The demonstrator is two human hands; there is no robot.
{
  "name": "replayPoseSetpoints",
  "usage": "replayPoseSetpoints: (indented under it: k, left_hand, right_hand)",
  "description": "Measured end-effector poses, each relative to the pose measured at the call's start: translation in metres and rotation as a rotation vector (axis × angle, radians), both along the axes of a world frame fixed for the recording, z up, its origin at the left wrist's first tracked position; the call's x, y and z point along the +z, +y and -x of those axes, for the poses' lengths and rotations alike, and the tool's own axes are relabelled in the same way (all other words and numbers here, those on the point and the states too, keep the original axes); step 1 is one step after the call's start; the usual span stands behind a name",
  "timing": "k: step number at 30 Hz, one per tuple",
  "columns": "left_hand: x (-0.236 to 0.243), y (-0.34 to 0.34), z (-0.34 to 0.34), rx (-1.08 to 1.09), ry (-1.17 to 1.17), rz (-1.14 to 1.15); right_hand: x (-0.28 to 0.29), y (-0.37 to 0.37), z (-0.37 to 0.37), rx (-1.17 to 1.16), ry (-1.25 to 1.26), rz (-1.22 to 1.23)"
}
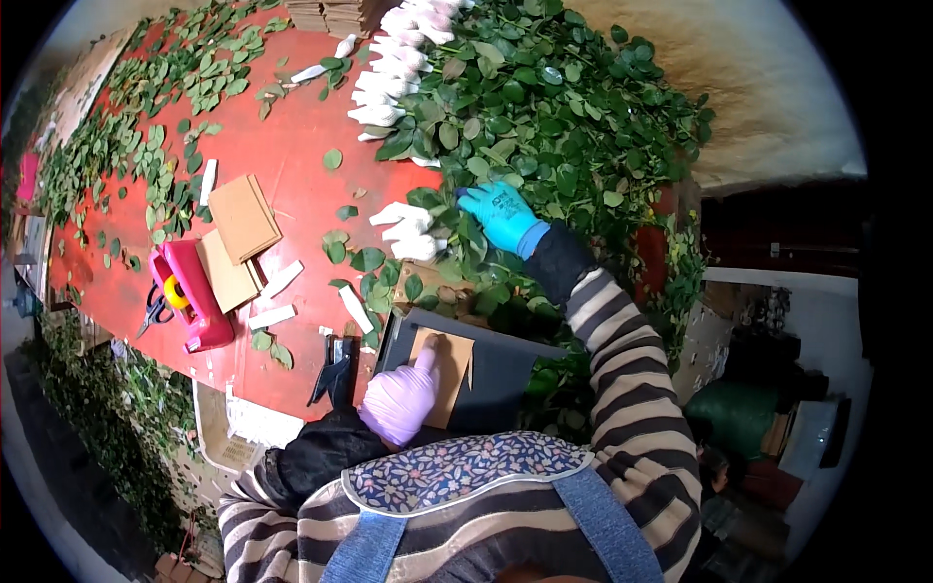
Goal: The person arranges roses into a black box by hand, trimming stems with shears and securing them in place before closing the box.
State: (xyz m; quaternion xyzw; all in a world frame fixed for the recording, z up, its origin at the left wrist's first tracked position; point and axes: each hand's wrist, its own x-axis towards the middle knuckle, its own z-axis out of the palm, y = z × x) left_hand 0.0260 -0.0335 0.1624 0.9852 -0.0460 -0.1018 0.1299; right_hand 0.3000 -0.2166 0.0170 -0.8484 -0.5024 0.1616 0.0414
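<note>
Nearest the person, the left hand point(400, 400), in a pale purple glove, lies flat and spread on a brown cardboard sheet point(445, 374), fingers pointing away and gripping nothing. The sheet is a plain tan rectangle, unfolded, with its far corners square; it rests on a dark grey board point(501, 374) that lies at the near edge of the red counter point(292, 165). Just left of the board a black stapler-like tool point(333, 369) lies on the counter.

Further out, the right hand point(501, 216), in a blue-green glove, reaches into a big heap of green leafy stems point(544, 107); its fingers curl down among the leaves, but whether they grip a stem cannot be told. Just beside it to the left, several flower heads in white wrapping point(406, 229) stick out of the heap.

To the left on the counter lie more tan cardboard pieces point(241, 216), white paper strips point(280, 282), a pink tray point(190, 291) with a yellow tape roll, and scissors point(154, 311). Loose leaves point(165, 117) lie scattered over the far left of the counter, and a row of more white-wrapped buds point(389, 68) runs along the far edge of the heap.
</note>
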Motion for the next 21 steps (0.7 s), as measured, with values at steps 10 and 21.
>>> replayPoseSetpoints:
  k: [10, 21]
  left_hand:
    - [-0.004, 0.008, 0.008, 0.011, 0.022, 0.094]
    - [-0.012, 0.011, 0.009, -0.08, 0.025, 0.127]
  right_hand:
    - [0.01, 0.009, -0.021, -0.032, 0.104, 0.045]
    - [0.214, -0.086, 0.014, -1.013, 1.053, -1.143]
